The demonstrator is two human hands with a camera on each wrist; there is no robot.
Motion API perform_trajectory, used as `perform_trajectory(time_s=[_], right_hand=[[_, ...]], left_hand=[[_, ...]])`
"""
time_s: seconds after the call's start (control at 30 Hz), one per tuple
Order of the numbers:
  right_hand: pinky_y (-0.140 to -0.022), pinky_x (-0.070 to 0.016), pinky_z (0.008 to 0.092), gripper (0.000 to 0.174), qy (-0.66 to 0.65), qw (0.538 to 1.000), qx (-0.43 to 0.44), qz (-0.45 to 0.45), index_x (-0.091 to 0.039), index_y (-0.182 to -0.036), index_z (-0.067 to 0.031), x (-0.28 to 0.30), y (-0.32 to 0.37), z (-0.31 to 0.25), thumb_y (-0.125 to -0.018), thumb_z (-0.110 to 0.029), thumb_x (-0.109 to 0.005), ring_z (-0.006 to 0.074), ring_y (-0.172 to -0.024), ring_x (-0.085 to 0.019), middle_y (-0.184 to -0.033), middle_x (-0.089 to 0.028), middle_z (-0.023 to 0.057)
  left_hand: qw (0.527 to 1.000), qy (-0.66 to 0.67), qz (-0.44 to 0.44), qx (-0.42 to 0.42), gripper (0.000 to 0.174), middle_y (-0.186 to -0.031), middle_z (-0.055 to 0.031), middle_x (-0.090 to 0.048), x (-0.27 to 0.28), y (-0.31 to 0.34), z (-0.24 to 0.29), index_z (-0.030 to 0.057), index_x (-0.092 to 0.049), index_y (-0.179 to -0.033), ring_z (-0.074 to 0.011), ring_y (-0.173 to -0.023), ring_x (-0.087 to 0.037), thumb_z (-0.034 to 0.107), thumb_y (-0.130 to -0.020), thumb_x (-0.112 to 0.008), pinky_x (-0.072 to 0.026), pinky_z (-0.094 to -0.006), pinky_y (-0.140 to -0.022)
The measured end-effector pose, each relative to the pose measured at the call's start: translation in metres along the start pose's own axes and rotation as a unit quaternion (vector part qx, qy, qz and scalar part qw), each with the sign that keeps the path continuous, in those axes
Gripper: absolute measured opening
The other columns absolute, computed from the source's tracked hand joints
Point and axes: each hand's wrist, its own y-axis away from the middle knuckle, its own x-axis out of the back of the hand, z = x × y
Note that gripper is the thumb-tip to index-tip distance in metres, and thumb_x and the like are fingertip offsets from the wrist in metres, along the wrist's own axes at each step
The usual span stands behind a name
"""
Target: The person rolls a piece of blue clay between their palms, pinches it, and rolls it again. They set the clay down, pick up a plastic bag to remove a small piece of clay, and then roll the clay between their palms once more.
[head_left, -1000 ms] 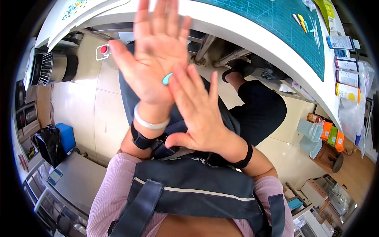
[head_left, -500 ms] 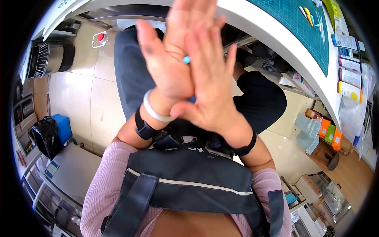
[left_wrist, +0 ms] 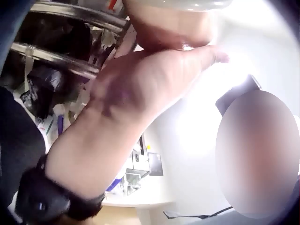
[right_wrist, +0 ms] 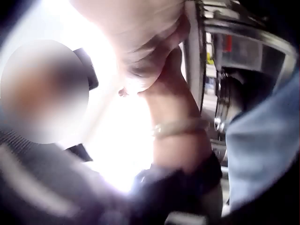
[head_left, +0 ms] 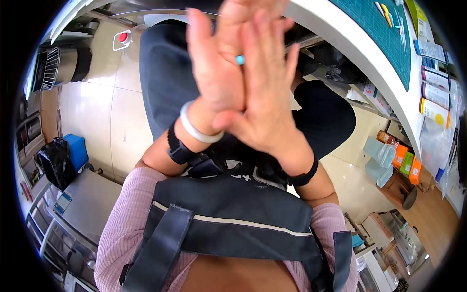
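Note:
A small turquoise lump [head_left: 240,60], like soft clay, lies between my two palms. Only a rounded end of it shows; the rest is hidden under my right fingers. My left hand [head_left: 216,78], with a white bangle [head_left: 194,129] at the wrist, is palm up with fingers extended. Laid flat across it, my right hand [head_left: 267,92] has straight fingers pointing away from me. In the left wrist view the right hand [left_wrist: 136,84] meets the left near the bangle. The right wrist view shows the left forearm [right_wrist: 180,150] below the joined hands.
Beyond the hands runs a white table edge [head_left: 340,36] with a green cutting mat [head_left: 384,44]. Several slim coloured pieces [head_left: 386,15] lie on the mat. Labelled bottles [head_left: 434,113] line its right side. My knees and a dark apron [head_left: 233,209] are below.
Both hands have shifted away and to the right in the view. The right hand has slid further over the left palm, and the turquoise piece, a visible teardrop before, is now mostly covered.

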Motion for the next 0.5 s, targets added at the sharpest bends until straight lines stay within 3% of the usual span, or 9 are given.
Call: perform_trajectory(time_s=[0.03,0.07,0.2,0.27,0.3,0.33,0.4,0.47,0.5], right_hand=[[-0.099,-0.0046,0.0651,0.106,0.003,1.000,0.009,-0.015,-0.020,-0.140,0.0024,0.005,-0.004,0.007,-0.073,-0.078,-0.033,0.0391,-0.136,-0.012,-0.146,-0.016,0.0225],[-0.099,-0.0046,0.0651,0.106,0.004,1.000,0.011,-0.011,-0.020,-0.140,0.0024,0.005,-0.004,0.005,-0.073,-0.078,-0.033,0.0391,-0.136,-0.012,-0.146,-0.016,0.0225],[-0.099,-0.0033,0.0653,0.104,-0.019,0.991,-0.009,-0.134,-0.023,-0.139,0.0017,0.005,0.016,-0.018,-0.073,-0.078,-0.035,0.0409,-0.136,-0.011,-0.146,-0.016,0.0221],[-0.096,-0.0082,0.0695,0.101,0.003,0.996,-0.030,-0.082,-0.024,-0.140,-0.0013,0.007,0.008,-0.011,-0.070,-0.071,-0.047,0.0359,-0.136,-0.015,-0.147,-0.017,0.0180],[-0.097,-0.0071,0.0678,0.101,0.012,0.999,-0.027,-0.037,-0.024,-0.139,0.0003,0.007,0.001,-0.003,-0.071,-0.071,-0.048,0.0362,-0.136,-0.013,-0.147,-0.017,0.0187],[-0.098,-0.0057,0.0659,0.100,0.005,1.000,-0.021,-0.004,-0.024,-0.139,0.0012,0.009,-0.002,0.002,-0.072,-0.069,-0.048,0.0366,-0.137,-0.012,-0.147,-0.017,0.0185],[-0.102,-0.0005,0.0607,0.104,-0.012,1.000,-0.016,-0.012,-0.018,-0.141,0.0017,0.022,-0.005,0.006,-0.074,-0.076,-0.038,0.0411,-0.137,-0.003,-0.148,-0.010,0.0214],[-0.102,-0.0003,0.0607,0.105,-0.017,1.000,-0.007,-0.004,-0.018,-0.141,0.0018,0.029,-0.005,0.007,-0.074,-0.076,-0.038,0.0414,-0.136,-0.003,-0.148,-0.010,0.0219],[-0.102,-0.0001,0.0607,0.105,-0.023,1.000,-0.001,0.003,-0.018,-0.141,0.0018,0.031,-0.005,0.007,-0.074,-0.076,-0.037,0.0418,-0.136,-0.004,-0.148,-0.010,0.0223]], left_hand=[[0.999,0.030,0.007,0.007,0.078,-0.144,-0.0157,-0.026,0.004,0.001,-0.012,0.0081,-0.023,-0.141,-0.0245,-0.136,-0.021,0.062,-0.088,-0.005,-0.0133,-0.0379,-0.109],[1.000,0.029,0.002,0.005,0.078,-0.144,-0.0157,-0.026,0.007,-0.002,-0.011,0.0081,-0.023,-0.141,-0.0245,-0.136,-0.021,0.062,-0.088,-0.005,-0.0133,-0.0379,-0.109],[0.980,0.171,0.006,-0.101,0.080,-0.147,-0.0146,-0.021,0.023,-0.018,0.002,0.0077,-0.019,-0.142,-0.0232,-0.136,-0.018,0.064,-0.087,-0.006,-0.0126,-0.0376,-0.110],[0.984,0.166,-0.022,-0.060,0.079,-0.147,-0.0153,-0.020,0.019,-0.012,-0.009,0.0067,-0.020,-0.142,-0.0243,-0.137,-0.018,0.062,-0.087,-0.007,-0.0125,-0.0379,-0.111],[0.984,0.172,-0.031,-0.020,0.079,-0.147,-0.0156,-0.020,0.015,-0.009,-0.011,0.0053,-0.022,-0.141,-0.0251,-0.137,-0.018,0.061,-0.088,-0.006,-0.0123,-0.0382,-0.111],[0.983,0.177,-0.040,0.018,0.079,-0.147,-0.0160,-0.020,0.012,-0.006,-0.011,0.0039,-0.024,-0.140,-0.0259,-0.137,-0.018,0.060,-0.088,-0.006,-0.0121,-0.0384,-0.111],[0.981,0.189,-0.031,0.025,0.080,-0.146,-0.0165,-0.021,0.006,-0.008,-0.007,0.0018,-0.027,-0.139,-0.0270,-0.137,-0.017,0.059,-0.088,-0.005,-0.0109,-0.0389,-0.111],[0.961,0.272,0.004,0.043,0.079,-0.146,-0.0170,-0.022,0.004,-0.011,-0.004,0.0008,-0.029,-0.138,-0.0273,-0.136,-0.018,0.058,-0.089,-0.007,-0.0103,-0.0394,-0.112],[0.971,0.235,-0.008,0.044,0.074,-0.147,-0.0146,-0.022,0.006,-0.011,-0.004,0.0034,-0.026,-0.140,-0.0264,-0.136,-0.020,0.055,-0.090,-0.009,-0.0124,-0.0407,-0.112]])
